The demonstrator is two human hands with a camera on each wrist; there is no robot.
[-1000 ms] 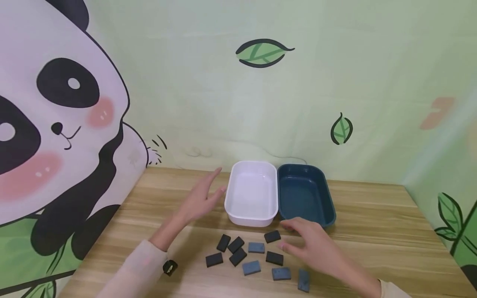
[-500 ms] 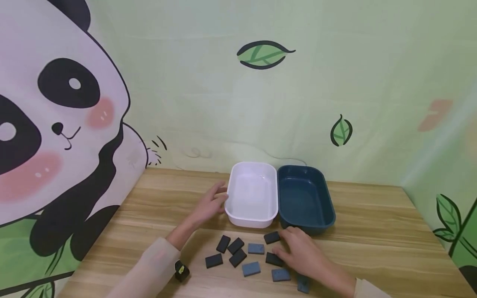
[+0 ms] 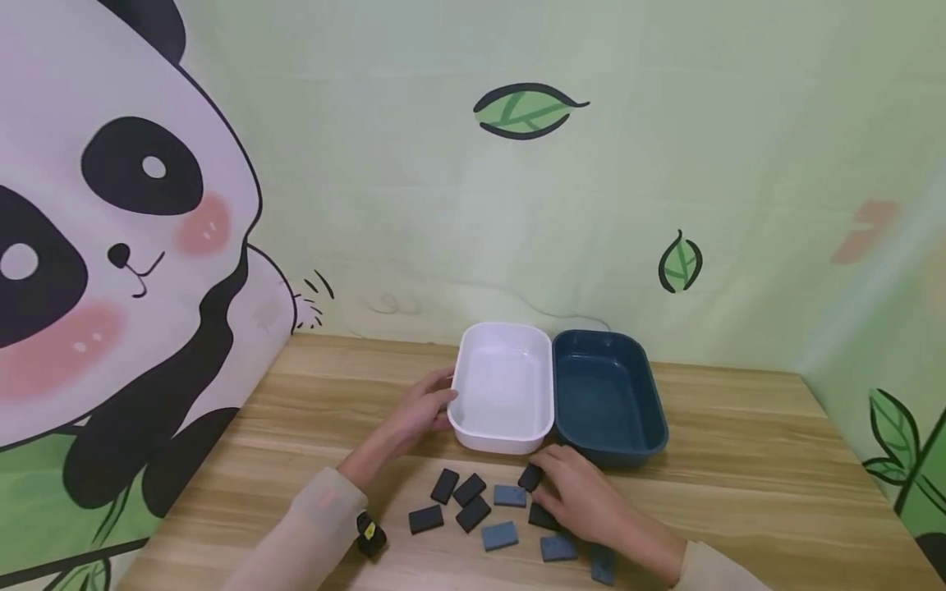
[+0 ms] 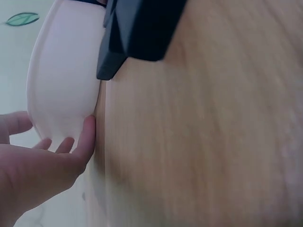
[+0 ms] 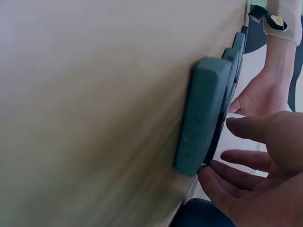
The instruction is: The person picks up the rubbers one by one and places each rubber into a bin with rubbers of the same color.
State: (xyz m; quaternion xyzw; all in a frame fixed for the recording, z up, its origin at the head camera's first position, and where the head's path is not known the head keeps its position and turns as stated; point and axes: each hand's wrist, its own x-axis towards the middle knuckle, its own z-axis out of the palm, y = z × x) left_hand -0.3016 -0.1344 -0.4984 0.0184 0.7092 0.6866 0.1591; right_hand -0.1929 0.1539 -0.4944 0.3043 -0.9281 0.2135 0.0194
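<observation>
At the outer left wall of the white tray (image 3: 501, 445), my left hand (image 3: 415, 412) holds the side, thumb at the rim and fingers against the wall, as the left wrist view also shows. My right hand (image 3: 584, 497) has its thumb and fingers around a small black rectangular block (image 3: 529, 478) in front of the trays. Partly under that hand lies another black block (image 3: 543, 517). Blue-grey blocks (image 3: 500, 536) and several more black blocks (image 3: 425, 519) lie flat nearby. A blue-grey block (image 5: 201, 116) stands large in the right wrist view, hiding those behind it.
A dark blue tray (image 3: 660, 439) stands right beside the white one, both near the back of the wooden table (image 3: 739, 460). A green fabric backdrop (image 3: 384, 164) with a panda and leaves rises behind. A black device (image 3: 371, 538) sits on the left wrist.
The left hand has moved right onto the white tray's side. The right hand came down and left to a black block, which has turned and shifted slightly left.
</observation>
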